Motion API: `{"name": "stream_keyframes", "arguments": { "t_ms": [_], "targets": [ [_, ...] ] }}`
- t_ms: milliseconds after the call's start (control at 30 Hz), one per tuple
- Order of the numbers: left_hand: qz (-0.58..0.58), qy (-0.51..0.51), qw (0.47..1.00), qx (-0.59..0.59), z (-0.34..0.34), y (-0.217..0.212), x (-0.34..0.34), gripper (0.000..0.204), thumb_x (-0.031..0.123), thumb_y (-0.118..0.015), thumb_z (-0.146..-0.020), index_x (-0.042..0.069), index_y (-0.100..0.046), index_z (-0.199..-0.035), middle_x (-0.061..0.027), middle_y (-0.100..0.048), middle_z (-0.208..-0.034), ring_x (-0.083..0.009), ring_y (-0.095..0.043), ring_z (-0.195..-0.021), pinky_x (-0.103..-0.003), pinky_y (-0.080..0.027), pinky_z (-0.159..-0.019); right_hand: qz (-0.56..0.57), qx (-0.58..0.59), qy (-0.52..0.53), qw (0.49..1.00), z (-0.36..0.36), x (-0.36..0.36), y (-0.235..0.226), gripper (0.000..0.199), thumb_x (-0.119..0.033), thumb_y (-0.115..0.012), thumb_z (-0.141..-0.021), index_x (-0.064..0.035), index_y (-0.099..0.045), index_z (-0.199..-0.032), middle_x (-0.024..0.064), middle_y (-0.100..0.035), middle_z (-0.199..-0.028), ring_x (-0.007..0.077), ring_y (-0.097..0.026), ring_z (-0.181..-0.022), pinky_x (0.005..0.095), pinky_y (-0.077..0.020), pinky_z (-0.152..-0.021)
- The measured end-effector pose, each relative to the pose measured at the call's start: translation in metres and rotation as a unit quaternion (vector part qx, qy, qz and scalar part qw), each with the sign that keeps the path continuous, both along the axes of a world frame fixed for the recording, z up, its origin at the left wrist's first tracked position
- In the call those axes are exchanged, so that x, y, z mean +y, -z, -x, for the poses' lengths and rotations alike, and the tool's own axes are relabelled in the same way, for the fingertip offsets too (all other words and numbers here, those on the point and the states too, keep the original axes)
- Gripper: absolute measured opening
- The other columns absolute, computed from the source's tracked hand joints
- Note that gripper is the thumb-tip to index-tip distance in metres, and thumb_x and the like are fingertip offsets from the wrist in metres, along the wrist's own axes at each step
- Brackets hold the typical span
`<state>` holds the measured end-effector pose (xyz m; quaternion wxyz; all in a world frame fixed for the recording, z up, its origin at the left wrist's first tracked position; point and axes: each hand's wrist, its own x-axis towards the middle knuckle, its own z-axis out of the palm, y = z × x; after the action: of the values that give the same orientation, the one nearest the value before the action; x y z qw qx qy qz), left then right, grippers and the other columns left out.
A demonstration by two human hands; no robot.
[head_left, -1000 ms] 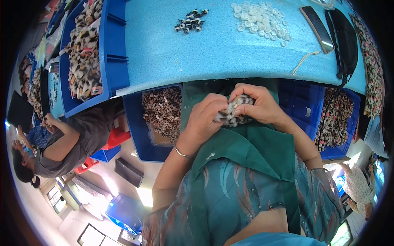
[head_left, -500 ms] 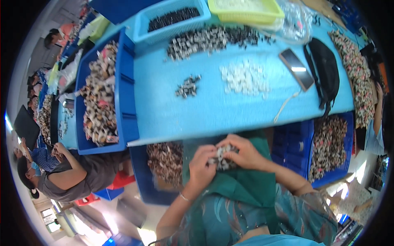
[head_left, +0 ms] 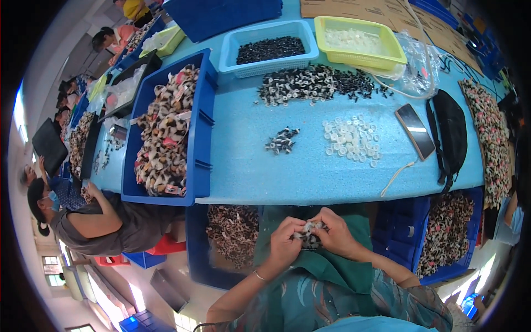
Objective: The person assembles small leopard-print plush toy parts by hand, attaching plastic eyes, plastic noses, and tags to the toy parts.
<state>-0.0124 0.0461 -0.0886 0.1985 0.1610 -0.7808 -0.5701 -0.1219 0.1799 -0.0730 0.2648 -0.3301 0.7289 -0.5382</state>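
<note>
Over my lap, in front of the green apron [head_left: 354, 229], both hands grip a small fluffy black-and-white plush piece [head_left: 308, 238]. My left hand [head_left: 285, 240] pinches its left side with curled fingers. My right hand [head_left: 334, 232] holds the other side, thumb and fingertips closed on the fur. The fingers cover much of the piece. On the blue table [head_left: 238, 171] beyond my hands lie a small heap of black parts [head_left: 282, 140], a spread of clear round washers [head_left: 352, 138] and a larger pile of black-and-white parts [head_left: 298, 86].
Left stands a blue bin [head_left: 206, 127] of plush pieces; below the table edge are two more bins [head_left: 202, 260] [head_left: 406, 232]. A blue basket [head_left: 227, 50], a yellow basket [head_left: 332, 55], a phone [head_left: 415, 131] and a black pouch [head_left: 449, 133] lie on the table. A masked co-worker [head_left: 88, 221] sits left.
The whole view has shifted, with the table and bins now further right and lower. My hands have drawn closer together on the plush piece, the fingers more tightly pinched.
</note>
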Motion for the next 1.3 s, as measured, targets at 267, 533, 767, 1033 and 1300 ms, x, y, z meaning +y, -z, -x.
{"name": "stream_keyframes", "arguments": {
  "t_ms": [267, 533, 767, 1033, 1300],
  "targets": [
    [-0.012, 0.017, 1.0, -0.003, -0.006, -0.009, -0.003, 0.02, -0.011, -0.067, -0.069, 0.001, -0.063, -0.084, -0.0096, -0.066, -0.093, -0.0202, -0.064, -0.081, -0.028, -0.05, -0.068, -0.004, -0.117, -0.036, 0.992, 0.007, 0.005, 0.0, 0.019, -0.005, -0.066, -0.081, -0.0025, -0.065, -0.1, 0.0111, -0.059, -0.091, 0.0244, -0.059, -0.082, 0.0329, -0.0467, -0.073],
    [0.03, -0.014, 0.999, 0.021, -0.007, -0.008, -0.001, 0.026, -0.008, -0.07, -0.068, 0.001, -0.059, -0.09, -0.0129, -0.064, -0.096, -0.0258, -0.063, -0.084, -0.031, -0.051, -0.071, 0.015, -0.04, -0.038, 0.998, 0.004, 0.002, -0.011, 0.022, -0.005, -0.067, -0.08, -0.0028, -0.066, -0.102, 0.0091, -0.061, -0.086, 0.0208, -0.061, -0.084, 0.0311, -0.0476, -0.075],
    [0.049, -0.001, 0.999, 0.015, 0.0, -0.009, 0.005, 0.026, -0.01, -0.064, -0.071, 0.001, -0.059, -0.094, -0.0138, -0.065, -0.1, -0.0274, -0.065, -0.088, -0.031, -0.052, -0.072, -0.003, -0.143, 0.02, 0.99, 0.005, 0.004, -0.004, 0.02, -0.004, -0.064, -0.08, -0.0004, -0.065, -0.099, 0.0079, -0.063, -0.089, 0.0155, -0.062, -0.08, 0.0271, -0.0488, -0.073],
    [0.008, -0.03, 1.0, 0.006, 0.0, -0.01, 0.009, 0.02, -0.012, -0.06, -0.068, -0.001, -0.061, -0.084, -0.0146, -0.066, -0.091, -0.0287, -0.065, -0.084, -0.031, -0.052, -0.072, 0.017, -0.058, 0.023, 0.998, -0.002, 0.002, 0.002, 0.014, 0.003, -0.062, -0.078, 0.0, -0.06, -0.092, 0.0096, -0.056, -0.085, 0.0189, -0.056, -0.075, 0.029, -0.0445, -0.067],
    [-0.08, -0.043, 0.995, -0.042, -0.002, -0.009, 0.004, 0.021, -0.011, -0.062, -0.07, -0.001, -0.06, -0.089, -0.0125, -0.062, -0.091, -0.0231, -0.063, -0.084, -0.029, -0.05, -0.075, 0.001, -0.109, -0.017, 0.994, 0.009, 0.0, -0.006, 0.013, 0.001, -0.06, -0.083, 0.0006, -0.06, -0.097, 0.0083, -0.058, -0.096, 0.0179, -0.058, -0.094, 0.0285, -0.0437, -0.081]
  ]
}}
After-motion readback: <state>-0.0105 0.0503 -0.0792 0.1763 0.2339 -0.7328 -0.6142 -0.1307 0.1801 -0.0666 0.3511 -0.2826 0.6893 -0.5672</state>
